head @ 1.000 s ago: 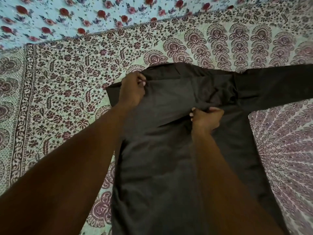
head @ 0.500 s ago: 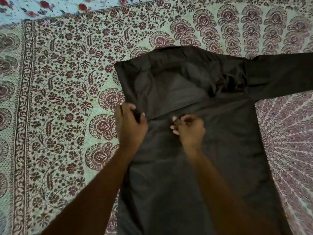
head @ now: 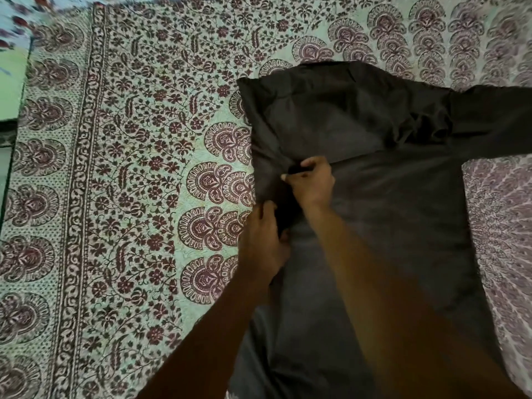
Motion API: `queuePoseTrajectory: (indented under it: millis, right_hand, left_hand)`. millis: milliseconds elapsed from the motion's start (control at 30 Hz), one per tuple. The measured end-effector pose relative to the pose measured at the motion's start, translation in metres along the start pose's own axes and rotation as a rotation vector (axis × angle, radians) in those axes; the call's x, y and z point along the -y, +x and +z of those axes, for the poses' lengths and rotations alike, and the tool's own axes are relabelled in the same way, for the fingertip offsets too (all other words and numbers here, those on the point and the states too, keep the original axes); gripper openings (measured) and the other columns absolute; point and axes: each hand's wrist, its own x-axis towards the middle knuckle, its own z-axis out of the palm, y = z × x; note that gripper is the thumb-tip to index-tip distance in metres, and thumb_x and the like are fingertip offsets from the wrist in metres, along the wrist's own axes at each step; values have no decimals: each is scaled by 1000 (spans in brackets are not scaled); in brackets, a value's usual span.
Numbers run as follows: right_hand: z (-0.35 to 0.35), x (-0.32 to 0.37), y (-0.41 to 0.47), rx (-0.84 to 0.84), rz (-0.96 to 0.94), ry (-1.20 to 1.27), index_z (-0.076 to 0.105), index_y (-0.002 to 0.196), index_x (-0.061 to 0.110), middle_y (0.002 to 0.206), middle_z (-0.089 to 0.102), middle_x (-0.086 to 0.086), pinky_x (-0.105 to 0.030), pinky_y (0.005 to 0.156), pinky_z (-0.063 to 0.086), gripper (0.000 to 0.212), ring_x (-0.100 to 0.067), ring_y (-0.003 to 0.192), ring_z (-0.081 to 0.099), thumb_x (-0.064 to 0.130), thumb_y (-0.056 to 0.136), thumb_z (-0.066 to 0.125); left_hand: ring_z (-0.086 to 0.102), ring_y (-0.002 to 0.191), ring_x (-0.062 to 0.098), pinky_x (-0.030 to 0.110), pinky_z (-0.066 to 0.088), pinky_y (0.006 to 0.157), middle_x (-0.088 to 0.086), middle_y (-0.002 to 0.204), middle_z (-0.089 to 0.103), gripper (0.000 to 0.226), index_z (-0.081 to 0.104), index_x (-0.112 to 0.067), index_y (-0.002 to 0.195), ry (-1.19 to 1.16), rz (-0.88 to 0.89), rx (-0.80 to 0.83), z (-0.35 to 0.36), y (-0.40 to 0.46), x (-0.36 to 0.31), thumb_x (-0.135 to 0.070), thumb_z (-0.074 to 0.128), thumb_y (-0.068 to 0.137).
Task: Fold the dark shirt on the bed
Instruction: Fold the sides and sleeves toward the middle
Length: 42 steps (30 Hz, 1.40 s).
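Dark cloth, the shirt [head: 388,197] lies flat on the bedspread [head: 129,168], filling the centre and right of the frame, one sleeve [head: 495,122] running off the right edge. Both hands have slid down from the shoulder to the folded-in left edge: the left hand [head: 263,240] and right hand [head: 312,182] each curl fingers round a pinch of fabric there. I judge the side fold is being straightened. No label or writing shows.
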Motion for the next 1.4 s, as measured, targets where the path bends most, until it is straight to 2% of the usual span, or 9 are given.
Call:
queuePoseTrajectory:
  millis: [133,300,533,700,867,1000,1133,1267,1400]
  right_hand:
    - [-6,-4,-1,-15,14,-42,45,83,28,100,65,-9,-45,77,61,52,-32,89,69,29,63,93]
    - [-9,-25,-56,140,-57,-267,60,98,9,94,61,-3,-21,67,38,53,-15,88,53,42,69,90]
    - [-7,-65,-118,59,-71,-395,65,86,13,88,69,-7,-20,68,42,25,-23,90,68,31,80,80]
    - [-23,-83,-150,212,70,-405,62,84,14,86,70,-7,-34,72,62,45,-20,79,70,36,58,91]
    - [-45,-93,-181,245,88,-471,67,80,9,85,72,-12,-44,70,63,32,-24,79,72,18,62,92]
    - [-61,-106,-216,364,139,-553,66,94,2,99,69,-14,-39,82,59,46,-21,90,65,17,62,95]
    - [-71,-139,-250,355,222,-510,61,126,8,125,64,-11,-34,93,55,72,-25,115,62,18,63,94]
    - [-78,-175,-273,402,189,-416,72,113,7,109,72,-7,-29,87,55,53,-21,105,67,17,66,93]
    - [-87,-197,-297,387,256,141,73,92,6,94,76,-7,-43,83,60,20,-21,87,70,-8,79,78]
  left_hand:
    - [58,108,32,48,53,84,7,120,51,60,42,-15,126,40,-129,69,2,-40,23,-36,70,77]
    - [62,108,29,41,53,86,1,116,62,53,49,-26,123,202,-80,215,-1,-90,46,-52,60,79]
    - [67,90,30,39,55,74,-1,95,69,42,49,-31,108,69,80,392,-17,-126,62,-51,60,72]
    - [63,107,35,40,52,88,11,114,62,68,32,-30,141,142,134,570,-19,-166,74,-44,65,83]
    - [65,106,32,36,53,85,8,121,66,84,22,-35,156,44,349,613,-32,-208,72,-50,59,82]
    - [69,97,13,32,57,82,-6,111,73,54,50,-41,136,-108,246,734,-40,-235,75,-50,67,86]
    - [63,68,7,19,48,59,-5,80,67,14,66,-16,104,-195,161,386,-36,-226,83,-20,53,101]
    - [59,114,20,40,54,92,3,128,63,36,61,-18,129,8,341,154,-21,-189,84,-10,59,94]
    - [41,137,28,50,44,103,4,153,41,54,51,-25,143,140,453,202,-8,-159,77,-22,65,91]
